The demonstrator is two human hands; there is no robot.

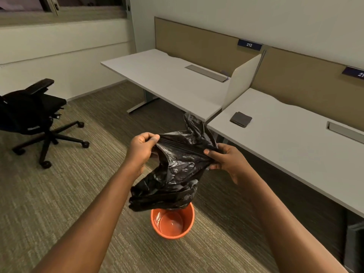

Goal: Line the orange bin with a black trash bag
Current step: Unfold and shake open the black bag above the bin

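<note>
A crumpled black trash bag (177,174) hangs in the air in front of me, stretched between both hands. My left hand (142,148) pinches its top edge on the left. My right hand (226,160) grips the top edge on the right. The bag's lower end droops just above the orange bin (173,223), which stands upright on the carpet below and looks bare inside. The bag hides the far part of the bin's rim.
A white desk (295,150) runs along my right, with a folded dark stack (240,119) on it. A second desk (163,79) stands behind it past a divider panel. A black office chair (35,117) is at the left on the carpet.
</note>
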